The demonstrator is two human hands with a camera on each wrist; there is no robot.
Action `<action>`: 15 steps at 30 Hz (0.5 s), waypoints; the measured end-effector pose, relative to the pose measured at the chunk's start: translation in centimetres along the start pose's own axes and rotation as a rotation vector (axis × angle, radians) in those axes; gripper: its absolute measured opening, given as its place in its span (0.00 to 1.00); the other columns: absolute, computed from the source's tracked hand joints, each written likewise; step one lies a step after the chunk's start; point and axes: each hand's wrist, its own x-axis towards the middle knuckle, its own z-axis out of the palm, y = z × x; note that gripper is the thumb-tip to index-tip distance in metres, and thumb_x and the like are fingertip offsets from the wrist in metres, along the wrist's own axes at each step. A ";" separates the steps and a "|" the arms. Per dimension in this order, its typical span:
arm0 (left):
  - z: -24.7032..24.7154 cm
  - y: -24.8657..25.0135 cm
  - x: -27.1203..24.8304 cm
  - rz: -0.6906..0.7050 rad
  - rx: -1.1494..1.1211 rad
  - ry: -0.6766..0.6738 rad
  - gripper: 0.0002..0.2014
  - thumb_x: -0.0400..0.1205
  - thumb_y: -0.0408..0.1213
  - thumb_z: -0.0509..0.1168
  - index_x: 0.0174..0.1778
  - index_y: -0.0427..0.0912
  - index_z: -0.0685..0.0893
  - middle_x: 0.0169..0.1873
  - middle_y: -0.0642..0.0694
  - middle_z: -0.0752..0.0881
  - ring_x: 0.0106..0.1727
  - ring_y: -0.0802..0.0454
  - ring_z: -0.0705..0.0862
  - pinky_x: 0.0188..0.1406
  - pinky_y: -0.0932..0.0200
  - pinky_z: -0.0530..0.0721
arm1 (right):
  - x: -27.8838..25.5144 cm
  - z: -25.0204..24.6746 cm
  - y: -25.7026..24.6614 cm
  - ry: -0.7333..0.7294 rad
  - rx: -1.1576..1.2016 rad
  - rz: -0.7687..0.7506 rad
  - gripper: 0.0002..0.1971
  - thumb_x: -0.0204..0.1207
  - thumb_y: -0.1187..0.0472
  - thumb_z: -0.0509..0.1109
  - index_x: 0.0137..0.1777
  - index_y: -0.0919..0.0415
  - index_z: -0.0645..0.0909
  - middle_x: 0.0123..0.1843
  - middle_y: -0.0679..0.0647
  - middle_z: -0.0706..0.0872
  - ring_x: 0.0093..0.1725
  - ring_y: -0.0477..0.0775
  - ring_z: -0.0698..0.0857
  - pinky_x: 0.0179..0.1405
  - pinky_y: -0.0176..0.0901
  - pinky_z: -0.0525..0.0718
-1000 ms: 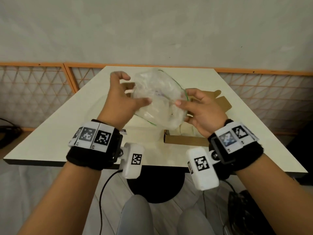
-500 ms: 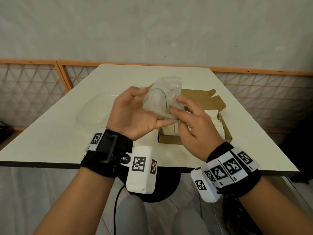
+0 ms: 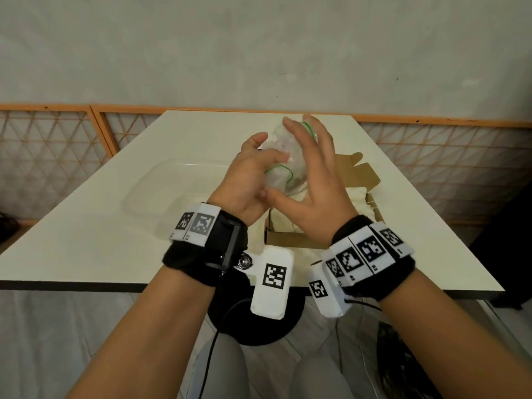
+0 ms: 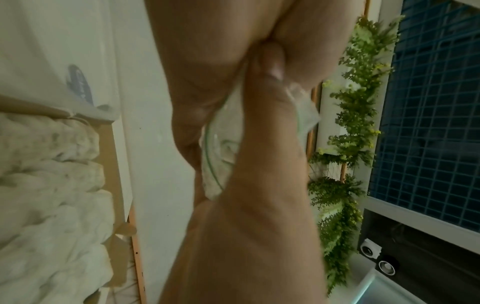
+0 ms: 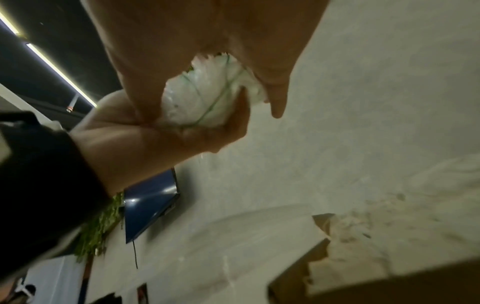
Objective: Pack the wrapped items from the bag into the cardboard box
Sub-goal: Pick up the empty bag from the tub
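Note:
A crumpled clear plastic bag (image 3: 280, 174) with a thin green line is squeezed between both hands above the open cardboard box (image 3: 288, 243). My left hand (image 3: 247, 180) cups the bag from the left with curled fingers. My right hand (image 3: 313, 180) presses against it from the right with straight, spread fingers. The right wrist view shows the bag (image 5: 205, 96) balled up in the left palm. White wrapped items (image 3: 357, 203) fill the box, also seen as wrapped items (image 4: 46, 185) in the left wrist view. The hands hide much of the box's inside.
The box stands on a white table (image 3: 86, 240), its brown flap (image 3: 359, 174) folded out to the far right. A clear plastic tray (image 3: 172, 191) lies on the table left of the hands. An orange lattice fence (image 3: 57, 145) runs behind the table.
The bag has gone from a wide, puffed sheet to a small crumpled ball. Both hands closed in on it over the box, and the right hand's fingers straightened over it.

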 end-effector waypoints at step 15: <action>-0.3 1.0 0.4 0.362 0.999 -0.001 0.13 0.86 0.41 0.57 0.66 0.57 0.72 0.59 0.55 0.82 0.50 0.58 0.84 0.57 0.54 0.81 | 2.5 -4.4 1.0 0.331 -0.064 0.002 0.20 0.71 0.74 0.59 0.56 0.54 0.83 0.56 0.47 0.83 0.57 0.37 0.79 0.57 0.24 0.74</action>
